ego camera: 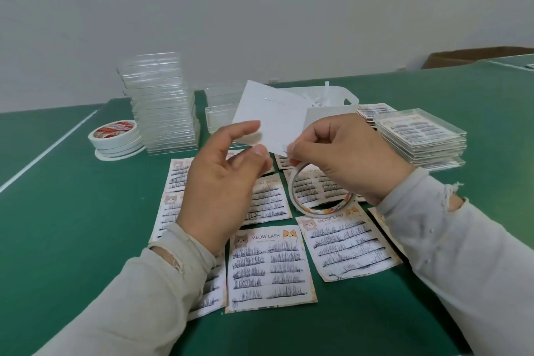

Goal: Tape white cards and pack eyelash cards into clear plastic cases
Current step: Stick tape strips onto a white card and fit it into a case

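A white card [271,113] is held up above the green table. My left hand [222,182] pinches its lower left edge between thumb and fingers. At the card's lower right corner, the thumb and forefinger of my right hand [344,153] pinch the end of the tape, and a thin roll of tape [318,209] hangs around the lower fingers of this hand. Several eyelash cards [268,266] printed "MEOW LASH" lie spread on the table under both hands. A tall stack of empty clear plastic cases [164,107] stands at the back left.
Spare tape rolls [115,136] are stacked left of the empty cases. At the right lies a stack of cases packed with eyelash cards [419,136]. A white tray [341,98] with paper strips sits behind the card, with a short case stack [219,107] beside it. A cardboard box [468,58] is far right.
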Motion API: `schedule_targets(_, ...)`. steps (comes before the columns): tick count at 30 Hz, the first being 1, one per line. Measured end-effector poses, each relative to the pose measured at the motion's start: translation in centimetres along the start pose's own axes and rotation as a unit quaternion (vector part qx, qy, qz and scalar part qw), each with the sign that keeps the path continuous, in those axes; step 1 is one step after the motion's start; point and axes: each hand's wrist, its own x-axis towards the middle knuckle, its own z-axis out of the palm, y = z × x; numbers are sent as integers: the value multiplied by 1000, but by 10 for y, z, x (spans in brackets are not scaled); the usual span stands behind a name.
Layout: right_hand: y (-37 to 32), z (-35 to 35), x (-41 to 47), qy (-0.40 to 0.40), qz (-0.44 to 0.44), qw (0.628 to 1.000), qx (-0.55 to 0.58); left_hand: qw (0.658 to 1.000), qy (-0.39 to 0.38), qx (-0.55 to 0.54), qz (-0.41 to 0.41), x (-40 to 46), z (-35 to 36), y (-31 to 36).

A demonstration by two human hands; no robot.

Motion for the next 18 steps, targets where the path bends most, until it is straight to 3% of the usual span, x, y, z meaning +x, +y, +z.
schedule_targets(4,-3,4,-3,-11,-32,999,-15,997,17,-64,-49,2,2,-1)
schedule_targets(9,-7,7,-8,-32,-53,996,-58,999,-12,46,-25,1,2,-4)
schedule_targets(18,-12,9,-9,-23,-32,999,-34,997,47,61,20,2,1,-3)
